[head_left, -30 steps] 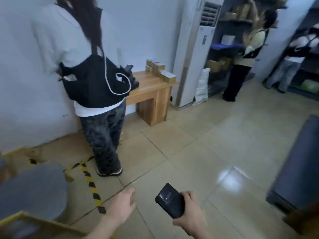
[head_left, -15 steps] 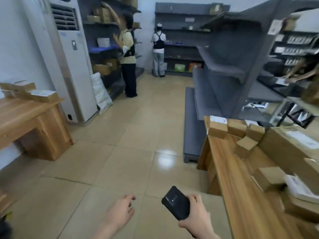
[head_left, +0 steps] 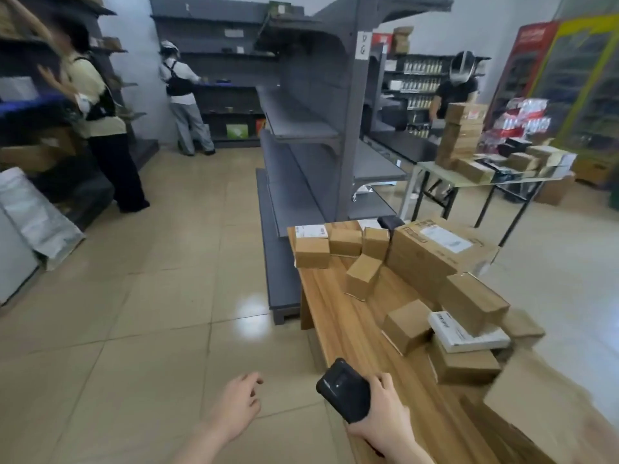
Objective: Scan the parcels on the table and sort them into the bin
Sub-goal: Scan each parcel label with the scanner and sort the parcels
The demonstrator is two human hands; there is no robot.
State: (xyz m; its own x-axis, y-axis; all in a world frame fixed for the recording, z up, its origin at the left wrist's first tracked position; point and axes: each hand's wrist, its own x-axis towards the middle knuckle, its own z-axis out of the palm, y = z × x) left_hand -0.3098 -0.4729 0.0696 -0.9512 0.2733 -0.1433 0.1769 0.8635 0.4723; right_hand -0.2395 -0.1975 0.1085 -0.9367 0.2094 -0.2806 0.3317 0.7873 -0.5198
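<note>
Wooden surface (head_left: 336, 313): set at the right, running from near to far, with bare planks left along its left edge.
Parcels (head_left: 345, 241): brown cardboard boxes are scattered over the surface, most toward its right side; none is lifted yet.
Nearest small box (head_left: 406, 326): laid at mid-length, touching a white flat parcel (head_left: 467, 333) on its right, which rests on a lower brown box (head_left: 464, 365).
Long carton (head_left: 432, 257): laid further off, a printed label facing up; a small tilted box (head_left: 363, 276) sits just beside its left end.
Scanner (head_left: 345, 390): black, handheld, held low at the near left edge of the surface.
Right hand (head_left: 385, 418): fingers are wrapped round the scanner body.
Left hand (head_left: 239, 405): held over the tiled floor (head_left: 134, 296), fingers loosely apart, nothing gripped.
Bin: not in view.
Handling: the small boxes are judged light and stiff, with fairly smooth faces; corners could be dented if squeezed. The long carton is probably heavier and awkward for one hand.
Hold: the nearest small box is best taken by the free left hand across two opposite side faces, thumb on one and fingers on the other, so that its label can be turned to the scanner. Where its label lies cannot be told.
Risk: the parcels touching it may be dragged along.
</note>
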